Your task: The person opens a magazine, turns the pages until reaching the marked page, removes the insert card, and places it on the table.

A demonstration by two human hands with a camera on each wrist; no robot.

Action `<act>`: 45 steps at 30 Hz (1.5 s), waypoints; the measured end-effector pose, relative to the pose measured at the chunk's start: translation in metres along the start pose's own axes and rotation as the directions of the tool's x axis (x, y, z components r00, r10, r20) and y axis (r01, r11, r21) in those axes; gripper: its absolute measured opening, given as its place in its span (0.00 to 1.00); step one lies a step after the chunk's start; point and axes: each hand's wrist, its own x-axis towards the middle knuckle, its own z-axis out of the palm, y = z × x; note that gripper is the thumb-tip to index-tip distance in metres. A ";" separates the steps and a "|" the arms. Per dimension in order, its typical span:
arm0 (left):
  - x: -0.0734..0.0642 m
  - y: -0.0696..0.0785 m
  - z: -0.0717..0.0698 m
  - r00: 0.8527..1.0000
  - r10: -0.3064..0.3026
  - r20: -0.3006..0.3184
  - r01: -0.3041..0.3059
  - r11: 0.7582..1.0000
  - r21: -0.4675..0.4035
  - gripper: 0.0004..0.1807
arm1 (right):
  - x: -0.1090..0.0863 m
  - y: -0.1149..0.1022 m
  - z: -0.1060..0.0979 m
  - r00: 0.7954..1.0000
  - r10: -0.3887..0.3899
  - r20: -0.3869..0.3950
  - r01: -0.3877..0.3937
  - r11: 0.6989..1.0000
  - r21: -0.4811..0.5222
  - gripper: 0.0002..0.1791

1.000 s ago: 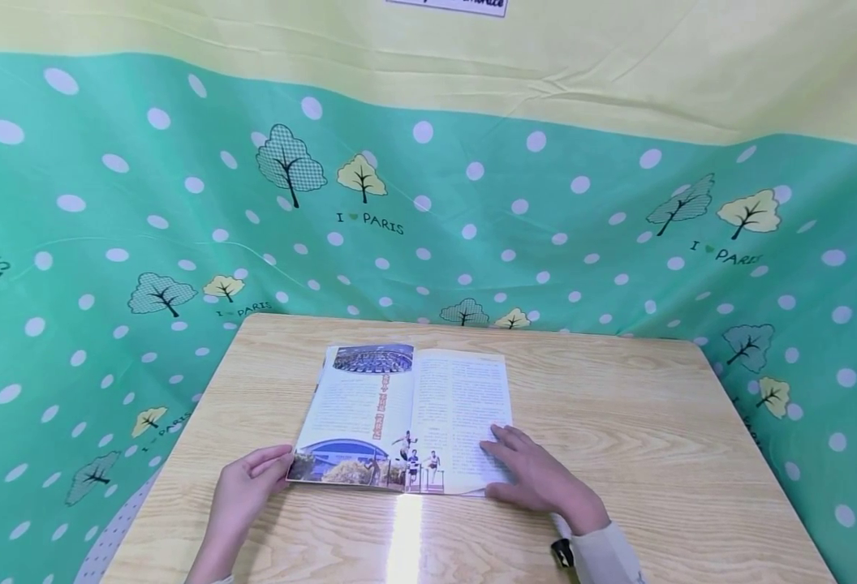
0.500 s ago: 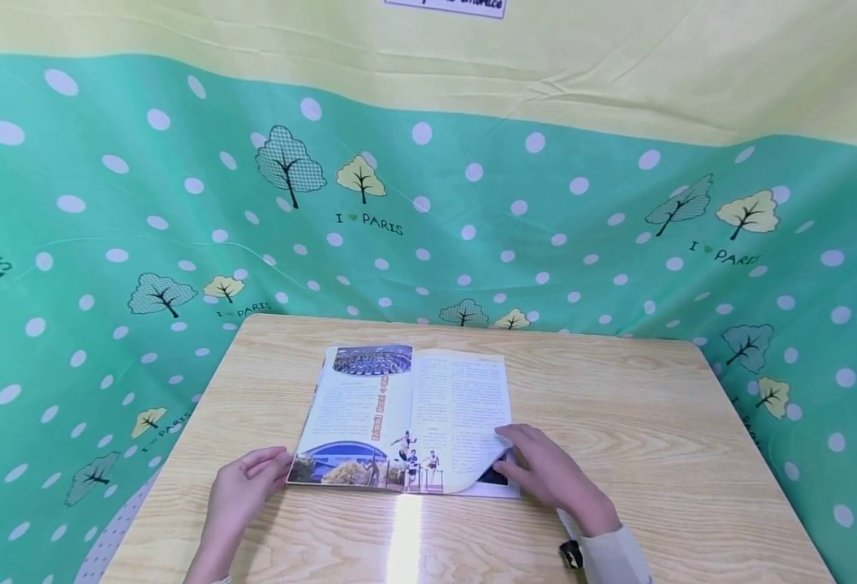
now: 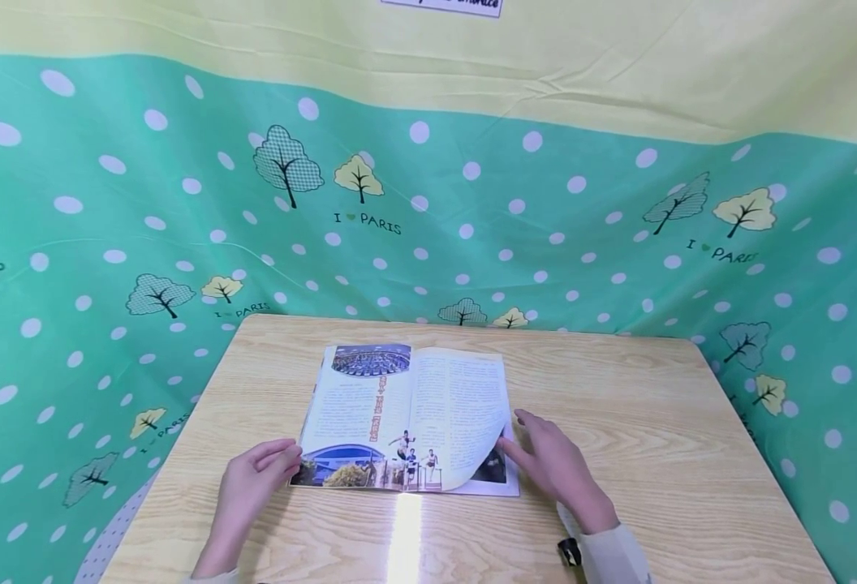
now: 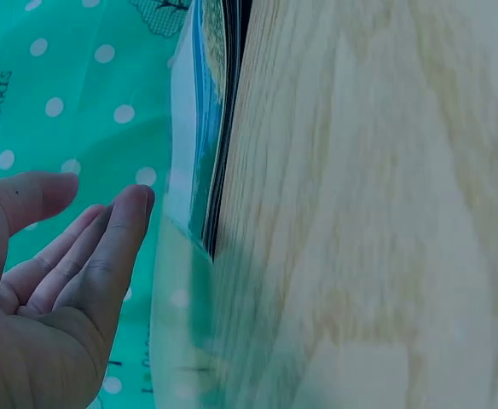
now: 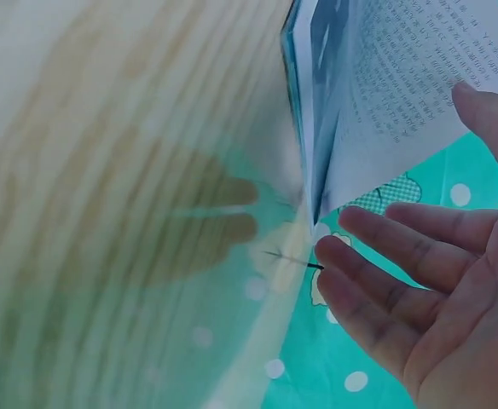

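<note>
An open magazine (image 3: 351, 414) lies on the wooden table, its left page printed with a stadium photo and a blue building. The lower corner of its right page (image 3: 465, 397) is lifted and curls, baring a dark picture (image 3: 492, 468) beneath. My left hand (image 3: 253, 478) is beside the lower left corner; in the left wrist view, the hand (image 4: 70, 290) has loosely extended fingers with nothing between them and thumb. At the right edge is my right hand (image 3: 556, 466). The right wrist view shows its fingers spread and its thumb over the raised page (image 5: 419, 68); contact is unclear.
The wooden table (image 3: 633, 422) extends to both sides of the magazine. A green dotted cloth (image 3: 428, 235) with printed trees hangs behind and at the sides. A strip of glare (image 3: 404, 535) shines at the front. A black object (image 3: 569, 551) is by the right sleeve.
The right page's lower corner has risen and curled leftward, uncovering the picture below. My right hand has shifted slightly right, off the page's face. My left hand stays near the left corner.
</note>
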 end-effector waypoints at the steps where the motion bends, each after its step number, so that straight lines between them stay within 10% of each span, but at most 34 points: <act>1: 0.001 0.001 0.002 1.000 0.003 0.004 -0.003 1.000 -0.002 0.23 | 0.001 -0.001 0.000 1.000 0.007 0.000 -0.007 1.000 -0.007 0.39; 20: 0.009 0.018 0.072 0.971 0.086 0.222 -0.062 0.991 -0.116 0.20 | 0.011 -0.034 0.008 0.992 -0.126 -0.025 0.127 0.991 0.030 0.28; 39: 0.003 0.018 0.112 0.927 0.147 0.345 -0.091 0.981 -0.172 0.21 | 0.019 -0.053 0.027 0.891 -0.449 -0.063 0.449 0.893 -0.014 0.26; 45: 0.001 0.017 0.122 0.911 0.142 0.386 -0.086 0.983 -0.160 0.23 | 0.019 -0.059 0.028 0.895 -0.444 -0.041 0.444 0.896 -0.014 0.25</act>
